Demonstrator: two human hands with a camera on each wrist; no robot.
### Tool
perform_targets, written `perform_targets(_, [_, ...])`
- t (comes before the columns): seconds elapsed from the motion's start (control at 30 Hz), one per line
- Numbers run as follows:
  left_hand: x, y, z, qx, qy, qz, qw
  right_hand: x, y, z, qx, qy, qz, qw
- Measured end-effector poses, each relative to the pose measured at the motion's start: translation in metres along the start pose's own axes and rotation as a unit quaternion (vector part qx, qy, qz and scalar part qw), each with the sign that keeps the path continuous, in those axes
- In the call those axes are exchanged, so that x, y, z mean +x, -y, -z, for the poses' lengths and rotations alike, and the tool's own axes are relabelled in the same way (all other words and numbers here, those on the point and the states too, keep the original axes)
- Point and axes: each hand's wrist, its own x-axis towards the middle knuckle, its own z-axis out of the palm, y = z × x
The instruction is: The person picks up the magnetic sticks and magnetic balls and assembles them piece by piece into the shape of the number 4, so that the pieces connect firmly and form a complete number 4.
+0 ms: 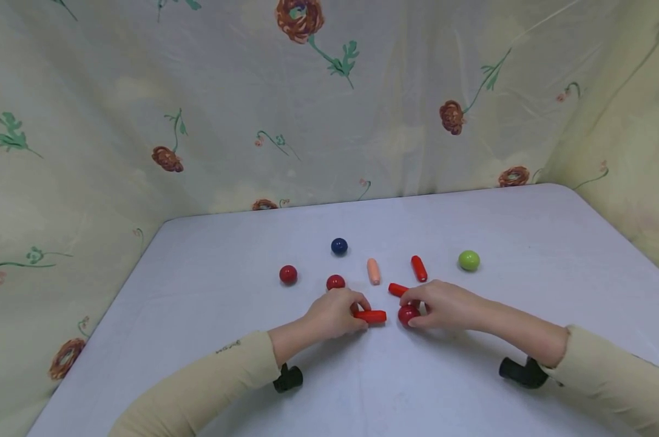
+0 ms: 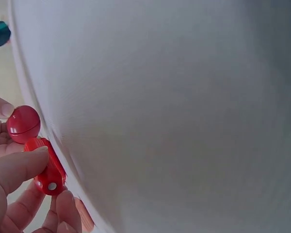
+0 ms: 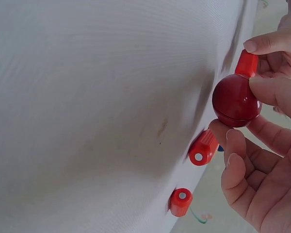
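My left hand pinches a short red tapered stick between thumb and fingers; the left wrist view shows a white dot on this red stick's end. Just right of it, my right hand grips a glossy dark red ball with thumb and fingertips. A seam runs round the ball in the right wrist view. The stick's free end points at the ball; whether they touch I cannot tell. Another red stick lies behind the right fingers, partly hidden. A red ball sits just beyond the left hand.
On the white-covered table lie a pale pink stick and a red stick. Another red ball and a dark blue ball are further left, a green ball at right. A flowered curtain hangs behind the table.
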Motion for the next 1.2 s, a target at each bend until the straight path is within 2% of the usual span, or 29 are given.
perform_targets(0.7, [-0.003, -0.006, 0.001, -0.016, 0.007, 0.01, 0.9998, 0.006, 0.008, -0.004, 0.006, 0.012, -0.029, 0.9995])
perform_targets(1.0, [-0.003, -0.009, 0.0, -0.009, 0.006, -0.005, 0.9999, 0.005, 0.008, -0.004, 0.003, 0.011, -0.024, 0.9997])
perform_targets(1.2, [-0.003, -0.012, 0.0, 0.002, 0.005, -0.009, 0.9999, 0.004, 0.007, -0.004, 0.003, 0.01, -0.002, 0.9999])
